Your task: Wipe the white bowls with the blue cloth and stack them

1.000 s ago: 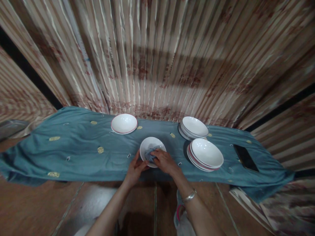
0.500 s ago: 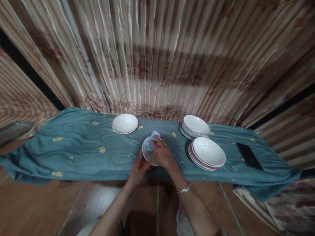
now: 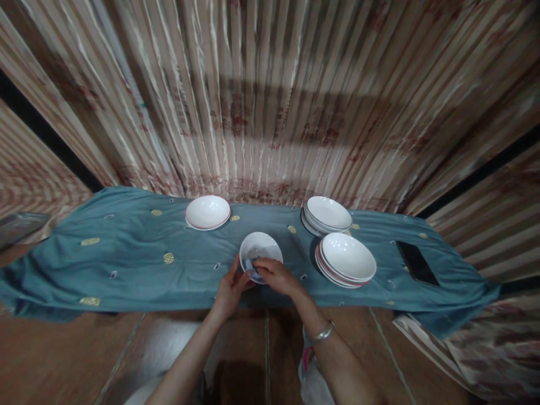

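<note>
A small white bowl (image 3: 262, 241) sits near the front edge of the cloth-covered table. My left hand (image 3: 231, 288) grips the bowl's near left rim, thumb over the edge and fingers along the outside. Inside the bowl, my right hand (image 3: 276, 274) is closed on a light blue cloth (image 3: 250, 265), pressed to the near inner wall. Most of the cloth is hidden under my fingers. To the right stands a stack of white plates with red rims (image 3: 348, 257), and just behind it another stack of white plates with dark rims (image 3: 329, 212).
A white dish with a red rim (image 3: 208, 212) lies at the back left. A black phone (image 3: 417, 263) rests at the right. The teal tablecloth (image 3: 139, 253) hangs over the front edge. Striped curtains (image 3: 261, 101) close off the back, with dark poles at both sides.
My right hand has moved the blue cloth from the far left inner side of the bowl down to its near side. My left hand still holds the rim. The view has shifted slightly.
</note>
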Action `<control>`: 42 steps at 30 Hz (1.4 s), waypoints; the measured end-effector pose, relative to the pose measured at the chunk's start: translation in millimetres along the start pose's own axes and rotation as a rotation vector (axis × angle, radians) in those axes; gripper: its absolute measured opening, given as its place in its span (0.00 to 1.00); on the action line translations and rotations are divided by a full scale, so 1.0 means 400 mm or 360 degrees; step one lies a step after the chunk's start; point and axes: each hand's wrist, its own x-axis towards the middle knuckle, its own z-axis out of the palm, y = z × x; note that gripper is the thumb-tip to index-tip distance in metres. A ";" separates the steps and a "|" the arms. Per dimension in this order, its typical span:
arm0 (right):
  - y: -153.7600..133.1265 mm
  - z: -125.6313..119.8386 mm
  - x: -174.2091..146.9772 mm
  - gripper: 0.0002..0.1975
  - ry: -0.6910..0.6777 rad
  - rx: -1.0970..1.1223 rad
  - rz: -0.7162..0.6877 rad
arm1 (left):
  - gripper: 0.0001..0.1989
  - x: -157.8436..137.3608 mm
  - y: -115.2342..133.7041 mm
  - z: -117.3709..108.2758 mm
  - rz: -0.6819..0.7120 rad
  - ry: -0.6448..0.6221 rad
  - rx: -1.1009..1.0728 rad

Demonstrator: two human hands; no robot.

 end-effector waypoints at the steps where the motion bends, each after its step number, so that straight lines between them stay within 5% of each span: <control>1: 0.002 0.007 0.008 0.16 0.0033 0.0131 -0.0022 | 0.48 0.000 0.000 0.000 0.0010 -0.0001 0.0016; 6: 0.015 0.043 0.035 0.19 0.0279 0.0316 -0.0084 | 0.49 -0.005 0.000 0.003 0.0028 -0.0044 0.0046; 13: 0.006 0.051 0.025 0.25 0.0560 -0.0312 -0.0022 | 0.48 -0.012 -0.006 0.011 0.0049 -0.0070 0.0145; 19: -0.009 0.007 0.003 0.22 0.0425 -0.0965 0.0244 | 0.47 -0.021 0.007 0.020 0.0090 -0.0115 0.0178; 25: -0.007 -0.008 -0.028 0.14 0.0256 -0.1084 0.0336 | 0.49 -0.018 0.015 0.019 0.0045 -0.0121 0.0186; 30: -0.003 -0.020 -0.049 0.14 0.0115 -0.0763 0.0216 | 0.48 -0.017 0.023 0.020 0.0041 -0.0100 0.0273; 34: 0.009 -0.018 -0.039 0.14 0.0076 -0.0113 0.0167 | 0.48 -0.012 0.029 0.022 0.0038 -0.0107 0.0306; 39: 0.021 0.004 -0.020 0.14 0.0221 0.0811 0.0157 | 0.49 -0.006 0.034 0.031 0.0051 -0.0088 0.0409; 42: 0.015 0.008 -0.012 0.16 0.0323 0.1057 0.0102 | 0.47 -0.005 0.032 0.040 0.0076 -0.0084 0.0456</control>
